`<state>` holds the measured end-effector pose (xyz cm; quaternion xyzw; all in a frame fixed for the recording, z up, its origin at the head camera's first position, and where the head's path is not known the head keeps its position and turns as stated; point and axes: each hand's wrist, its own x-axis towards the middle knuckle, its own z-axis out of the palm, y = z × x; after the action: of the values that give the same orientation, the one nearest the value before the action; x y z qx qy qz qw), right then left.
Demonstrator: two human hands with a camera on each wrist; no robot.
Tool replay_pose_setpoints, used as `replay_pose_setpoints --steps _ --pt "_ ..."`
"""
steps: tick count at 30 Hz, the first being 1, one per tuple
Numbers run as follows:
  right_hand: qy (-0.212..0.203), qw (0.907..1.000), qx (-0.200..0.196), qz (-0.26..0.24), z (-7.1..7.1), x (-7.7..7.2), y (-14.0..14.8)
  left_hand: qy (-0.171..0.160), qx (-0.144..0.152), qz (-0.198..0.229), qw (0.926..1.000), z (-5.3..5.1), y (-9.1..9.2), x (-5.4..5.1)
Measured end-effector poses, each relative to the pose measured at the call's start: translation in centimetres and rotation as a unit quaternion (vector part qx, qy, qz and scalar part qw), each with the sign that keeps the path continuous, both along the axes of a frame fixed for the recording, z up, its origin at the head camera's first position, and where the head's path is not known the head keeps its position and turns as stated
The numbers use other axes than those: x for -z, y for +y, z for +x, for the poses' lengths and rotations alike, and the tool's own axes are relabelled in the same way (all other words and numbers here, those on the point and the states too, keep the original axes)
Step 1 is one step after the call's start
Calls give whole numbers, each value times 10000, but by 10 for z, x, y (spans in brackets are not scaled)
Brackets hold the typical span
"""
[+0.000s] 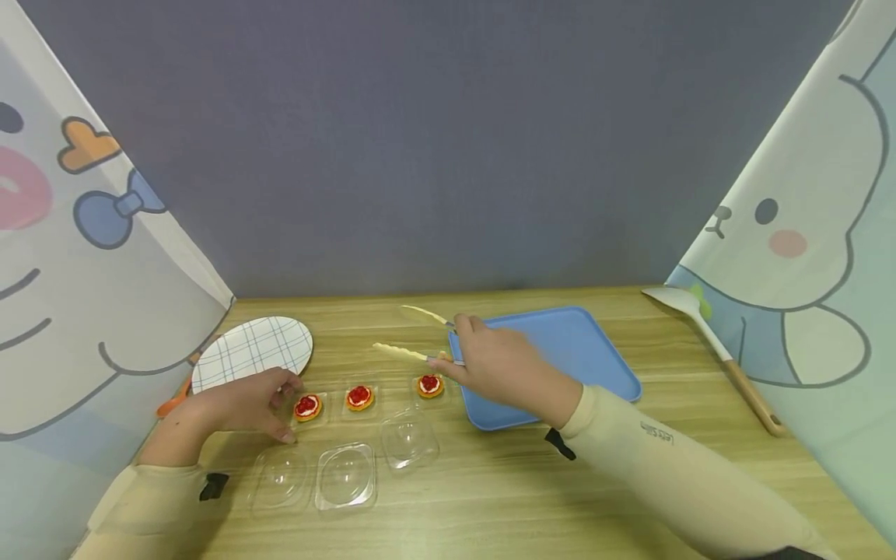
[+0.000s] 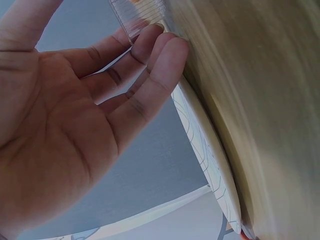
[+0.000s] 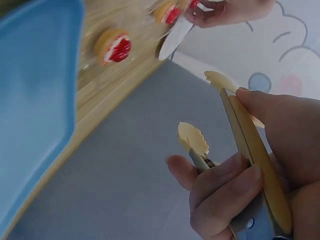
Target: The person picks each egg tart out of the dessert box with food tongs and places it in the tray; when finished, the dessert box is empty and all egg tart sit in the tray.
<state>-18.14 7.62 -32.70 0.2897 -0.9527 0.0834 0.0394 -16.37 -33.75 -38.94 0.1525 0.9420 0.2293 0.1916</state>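
My right hand (image 1: 514,369) holds tongs (image 1: 400,352) with cream-coloured scalloped tips, which stand apart with nothing between them. In the right wrist view, fingers and thumb curl round the tongs (image 3: 267,180). My left hand (image 1: 241,400) is beside the leftmost red-topped tart (image 1: 307,407), thumb and fingers spread at its clear container. From the left wrist view, the fingertips of the left hand (image 2: 95,105) touch the edge of a clear ribbed container (image 2: 142,12). A second tart (image 1: 359,397) and a third (image 1: 430,385) sit in clear containers to the right.
Three clear domed lids, one of them in the middle (image 1: 346,476), lie in front of the tarts. A blue tray (image 1: 588,350) lies right of centre, a checked plate (image 1: 255,350) at the back left. Further right is a white spoon with a wooden handle (image 1: 752,397).
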Motion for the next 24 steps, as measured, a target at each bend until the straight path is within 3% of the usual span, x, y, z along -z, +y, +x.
replay_pose_setpoints --steps 15,24 --pt "299 9954 -595 684 -2 -6 -50 32 37 -6 10000 -2 -1 1" --pt "409 9818 -988 1568 -3 -4 -85 -20 15 5 10000 -2 -3 2"
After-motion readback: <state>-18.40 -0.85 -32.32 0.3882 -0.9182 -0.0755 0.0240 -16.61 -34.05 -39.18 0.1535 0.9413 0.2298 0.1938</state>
